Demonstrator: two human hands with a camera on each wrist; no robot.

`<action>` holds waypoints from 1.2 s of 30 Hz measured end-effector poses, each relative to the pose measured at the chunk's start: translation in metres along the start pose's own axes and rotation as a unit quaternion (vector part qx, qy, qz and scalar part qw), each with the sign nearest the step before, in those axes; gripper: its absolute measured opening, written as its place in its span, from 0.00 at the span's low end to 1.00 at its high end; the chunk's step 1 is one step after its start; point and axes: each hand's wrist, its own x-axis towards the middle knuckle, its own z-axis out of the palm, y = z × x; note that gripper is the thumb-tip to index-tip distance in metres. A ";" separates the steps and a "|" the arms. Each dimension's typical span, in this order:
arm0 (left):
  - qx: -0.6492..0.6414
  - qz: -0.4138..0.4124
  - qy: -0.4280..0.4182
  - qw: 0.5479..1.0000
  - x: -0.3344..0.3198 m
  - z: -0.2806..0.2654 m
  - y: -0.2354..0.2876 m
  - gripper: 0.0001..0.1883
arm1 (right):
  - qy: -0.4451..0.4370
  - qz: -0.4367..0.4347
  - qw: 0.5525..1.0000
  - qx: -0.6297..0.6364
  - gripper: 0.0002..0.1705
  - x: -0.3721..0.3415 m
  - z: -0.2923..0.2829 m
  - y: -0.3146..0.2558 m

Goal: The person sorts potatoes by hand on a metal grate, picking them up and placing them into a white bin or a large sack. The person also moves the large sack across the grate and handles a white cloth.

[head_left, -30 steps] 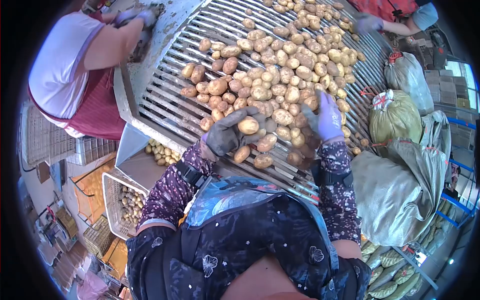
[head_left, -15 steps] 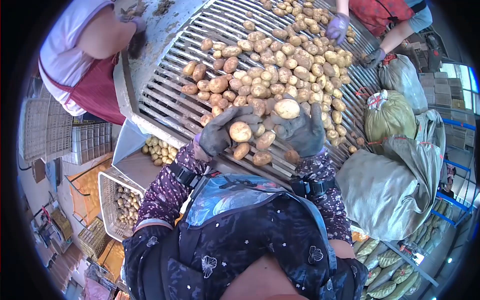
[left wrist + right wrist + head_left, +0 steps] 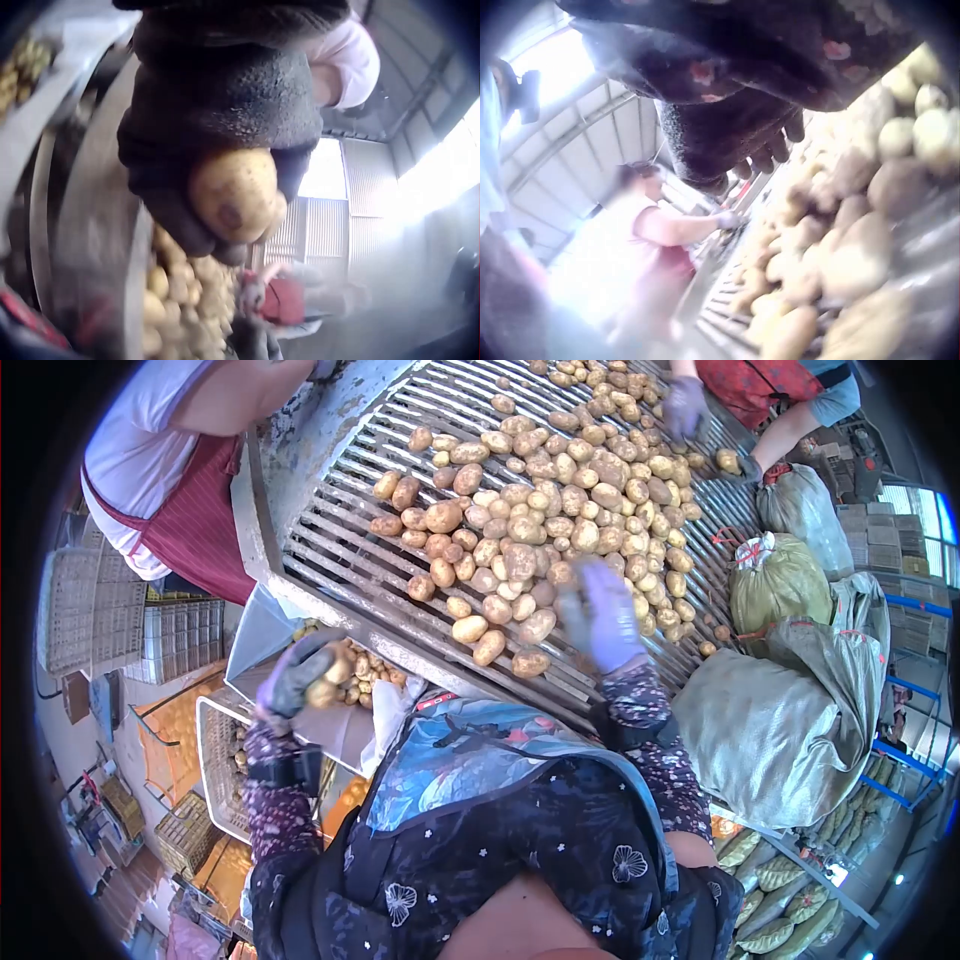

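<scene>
In the head view my gloved left hand [image 3: 292,678] is off the grate's left edge, above a chute of small potatoes [image 3: 362,672]. It grips potatoes [image 3: 322,692]; in the left wrist view the fingers of that hand [image 3: 225,112] curl round a pale potato [image 3: 234,193] with a dark spot, another partly visible behind it. My right hand [image 3: 603,616], in a purple and grey glove, is over the near part of the potato pile [image 3: 585,538] on the slatted grate [image 3: 345,565]. In the right wrist view that hand [image 3: 731,135] has extended fingers and no potato visible in it.
One person in a maroon apron [image 3: 200,525] stands at the left; another's purple-gloved hand [image 3: 685,408] is at the far right of the grate. Tied sacks [image 3: 780,585] and a grey sack [image 3: 770,730] line the right side. A white crate [image 3: 222,765] stands lower left.
My left hand has moved left from the grate to above the chute, carrying potatoes. The potato my right hand held half a second ago is no longer seen in it, and that hand has turned.
</scene>
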 end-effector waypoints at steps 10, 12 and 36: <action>-0.099 0.187 -0.051 0.976 0.082 0.075 0.051 0.32 | -0.198 0.282 0.922 -0.178 0.28 0.076 -0.007 0.049; -0.081 0.145 -0.115 0.979 0.108 0.126 0.063 0.33 | -0.241 0.233 0.908 -0.249 0.35 0.083 0.019 0.048; -0.489 -0.012 -0.257 0.834 0.159 0.181 0.021 0.31 | -0.205 0.004 0.948 -0.244 0.30 0.012 0.032 0.047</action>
